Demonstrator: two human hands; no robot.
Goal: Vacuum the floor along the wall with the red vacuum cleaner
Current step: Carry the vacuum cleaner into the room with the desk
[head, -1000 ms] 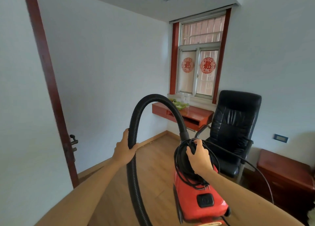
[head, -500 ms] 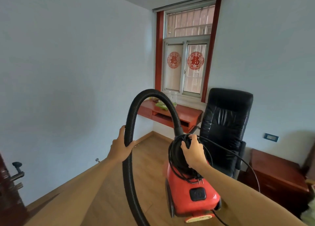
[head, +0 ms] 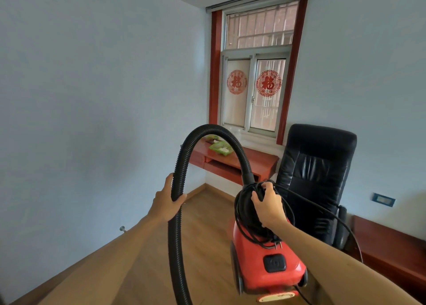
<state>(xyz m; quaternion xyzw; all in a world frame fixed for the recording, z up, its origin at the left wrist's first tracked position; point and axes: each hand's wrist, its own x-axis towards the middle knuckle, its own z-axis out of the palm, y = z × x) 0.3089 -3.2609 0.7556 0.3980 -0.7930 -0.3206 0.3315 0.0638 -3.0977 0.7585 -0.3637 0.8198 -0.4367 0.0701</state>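
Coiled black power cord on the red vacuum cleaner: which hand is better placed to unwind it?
Right. The right hand already grips the coiled black power cord atop the red vacuum cleaner; the left hand is occupied holding the black ribbed hose.

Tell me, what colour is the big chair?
Black chair, seen best in the head view.

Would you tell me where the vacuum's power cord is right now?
In the head view, the power cord is coiled on top of the red vacuum cleaner, lower right, gripped by the right hand.
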